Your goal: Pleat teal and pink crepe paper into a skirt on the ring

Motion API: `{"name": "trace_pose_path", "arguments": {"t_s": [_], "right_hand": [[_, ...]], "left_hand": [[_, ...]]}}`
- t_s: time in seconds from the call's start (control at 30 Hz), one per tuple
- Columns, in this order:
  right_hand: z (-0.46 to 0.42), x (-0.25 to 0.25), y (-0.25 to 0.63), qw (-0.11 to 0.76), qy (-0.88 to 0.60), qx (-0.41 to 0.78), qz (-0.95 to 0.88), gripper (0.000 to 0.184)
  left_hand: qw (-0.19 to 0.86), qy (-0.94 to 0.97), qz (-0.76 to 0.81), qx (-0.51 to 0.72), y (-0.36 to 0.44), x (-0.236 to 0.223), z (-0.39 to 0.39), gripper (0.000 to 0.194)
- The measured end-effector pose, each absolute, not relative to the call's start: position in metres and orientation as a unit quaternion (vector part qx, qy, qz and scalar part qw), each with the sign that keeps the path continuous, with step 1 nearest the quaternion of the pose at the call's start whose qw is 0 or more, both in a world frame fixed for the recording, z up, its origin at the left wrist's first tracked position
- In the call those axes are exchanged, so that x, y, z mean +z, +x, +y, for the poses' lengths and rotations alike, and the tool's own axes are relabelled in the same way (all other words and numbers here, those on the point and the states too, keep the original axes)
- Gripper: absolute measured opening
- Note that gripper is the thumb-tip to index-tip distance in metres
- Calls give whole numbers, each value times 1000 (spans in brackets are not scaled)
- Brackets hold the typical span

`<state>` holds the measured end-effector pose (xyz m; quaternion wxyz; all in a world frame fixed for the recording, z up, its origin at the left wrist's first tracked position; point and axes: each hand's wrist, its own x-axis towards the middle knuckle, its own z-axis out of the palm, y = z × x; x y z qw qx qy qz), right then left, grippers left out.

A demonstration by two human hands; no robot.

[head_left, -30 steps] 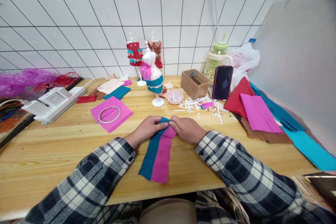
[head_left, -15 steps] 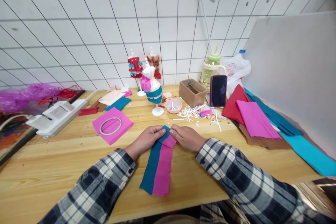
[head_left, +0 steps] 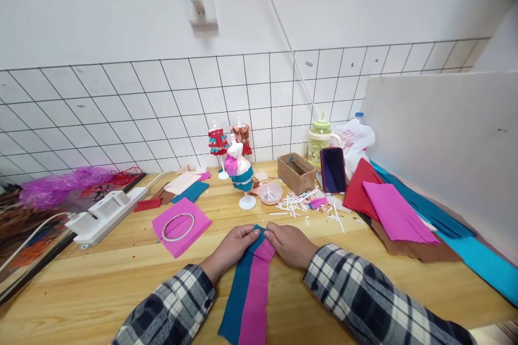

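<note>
Between my two hands hang teal and magenta crepe paper strips point(head_left: 247, 294), lying side by side lengthwise and folded over at the top edge. My left hand point(head_left: 233, 247) pinches the teal side of that fold with thumb and fingers. The magenta side is gripped by my right hand point(head_left: 292, 245), its thumb close to the left one. The strips' lower end runs past the bottom of the view. Beyond my hands stands a small white dress form point(head_left: 240, 167) in a white, magenta and teal paper dress. To the left, a ring point(head_left: 178, 226) rests on a magenta paper square point(head_left: 175, 248).
A pink bowl point(head_left: 270, 194) and white paper scraps point(head_left: 295, 206) lie ahead, near a cardboard box point(head_left: 297, 173). A phone point(head_left: 333, 170) stands beside a green-lidded bottle point(head_left: 320, 140). Paper sheets point(head_left: 399, 213) are stacked at right; a power strip point(head_left: 111, 216) is at left.
The view has tilted up, so everything appears lower and a wall socket shows. Both hands keep their hold on the fold of the crepe paper strips.
</note>
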<state>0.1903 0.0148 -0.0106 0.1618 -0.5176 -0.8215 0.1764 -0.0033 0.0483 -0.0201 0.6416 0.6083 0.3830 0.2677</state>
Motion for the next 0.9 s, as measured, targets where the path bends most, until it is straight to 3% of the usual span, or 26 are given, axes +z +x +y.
{"name": "trace_pose_path", "arguments": {"t_s": [0.33, 0.9], "right_hand": [[12, -6, 190, 146, -523, 178, -821, 33], [16, -8, 191, 143, -533, 199, -810, 32]], "left_hand": [[564, 692, 378, 246, -4, -21, 49, 44], [599, 666, 374, 240, -2, -16, 47, 40]]}}
